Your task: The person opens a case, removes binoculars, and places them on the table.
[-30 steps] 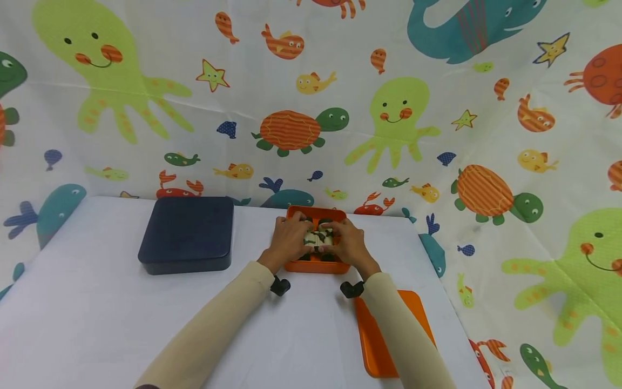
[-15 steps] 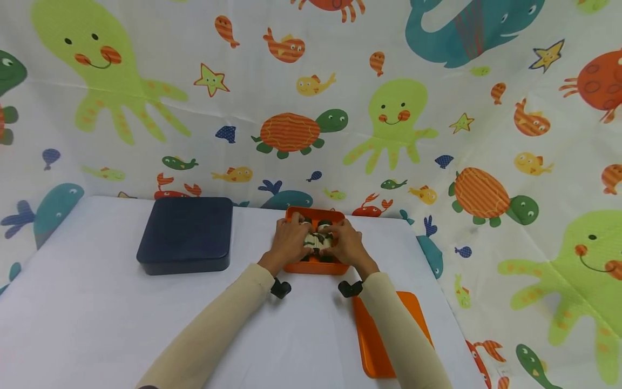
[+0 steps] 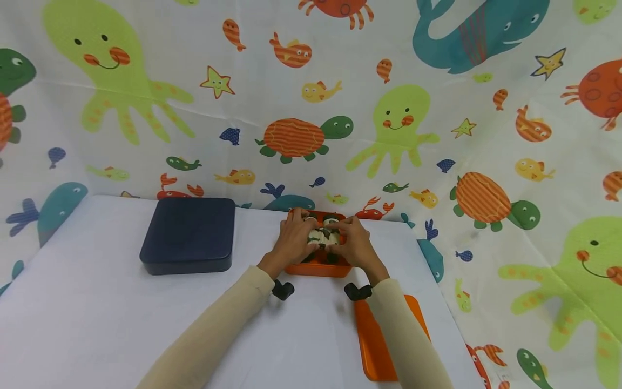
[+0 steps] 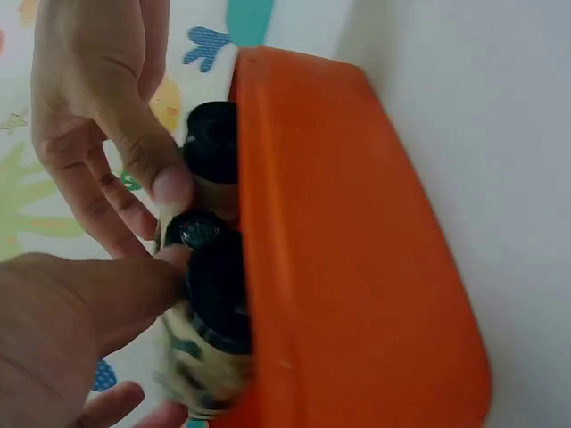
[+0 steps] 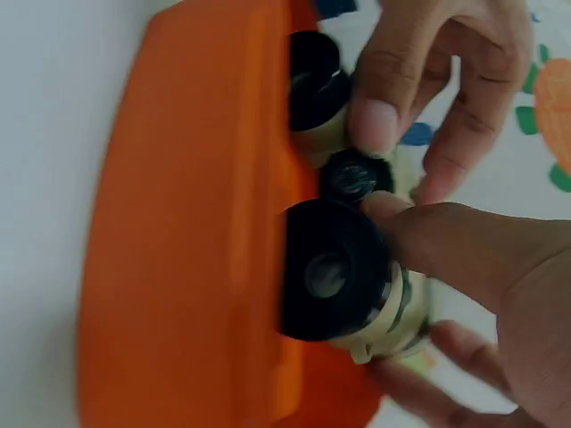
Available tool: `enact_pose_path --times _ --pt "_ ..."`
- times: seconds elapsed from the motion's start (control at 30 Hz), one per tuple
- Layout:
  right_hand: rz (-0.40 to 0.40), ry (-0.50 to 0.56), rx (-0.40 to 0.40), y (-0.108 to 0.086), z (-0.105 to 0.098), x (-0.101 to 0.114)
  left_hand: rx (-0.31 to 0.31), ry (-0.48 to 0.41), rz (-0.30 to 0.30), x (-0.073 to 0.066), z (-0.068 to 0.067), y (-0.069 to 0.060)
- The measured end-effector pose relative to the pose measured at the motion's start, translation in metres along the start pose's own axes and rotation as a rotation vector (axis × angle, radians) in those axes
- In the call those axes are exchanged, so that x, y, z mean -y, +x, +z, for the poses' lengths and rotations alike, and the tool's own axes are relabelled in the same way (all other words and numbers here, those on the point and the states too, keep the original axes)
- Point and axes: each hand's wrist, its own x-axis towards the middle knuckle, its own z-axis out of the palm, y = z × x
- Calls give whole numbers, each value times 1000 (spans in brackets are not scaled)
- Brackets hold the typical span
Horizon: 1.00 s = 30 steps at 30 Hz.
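A pair of camouflage binoculars (image 3: 322, 236) with black eyecups sits at an orange tray (image 3: 318, 270) near the back of the table. My left hand (image 3: 295, 237) grips its left side and my right hand (image 3: 357, 244) its right side. In the left wrist view, the left thumb presses beside a dark eyecup (image 4: 219, 290), close to the small central knob (image 4: 194, 232). The right wrist view has the right thumb at that knob, next to the other eyecup (image 5: 328, 272). The tray wall hides the lower part of the binoculars in both wrist views.
A dark navy box (image 3: 189, 235) stands on the white table (image 3: 121, 319) to the left. Under the right forearm lies a flat orange tray or lid (image 3: 379, 346). A sea-animal printed cloth (image 3: 272, 81) hangs behind and to the right.
Both hands keep their grip on the binoculars. The right hand and the binoculars have shifted slightly to the right, and the head view has moved a little.
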Motion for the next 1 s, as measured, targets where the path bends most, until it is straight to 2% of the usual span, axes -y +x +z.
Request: enact_pose_path --times 0.13,0.2,0.3,0.47,0.57,0.63,0.8,1.0 --pt "1 20 4 2 1 5 29 -92 -31 -5 3 -3" --pt "16 17 31 4 4 7 48 -77 -64 -5 6 -5" --pt "40 -10 84 5 9 7 54 1 -85 -4 8 -7" --pt "41 -50 125 4 16 4 8 204 -45 -1 6 -13" --pt "31 -55 143 5 18 3 -9 274 -37 2 7 -15" --pt "25 -60 143 5 19 3 -11 278 -33 2 8 -15" --pt "29 -119 103 4 19 4 13 217 -14 4 11 -11" --pt "24 -233 113 6 21 5 55 220 -35 11 15 -4"
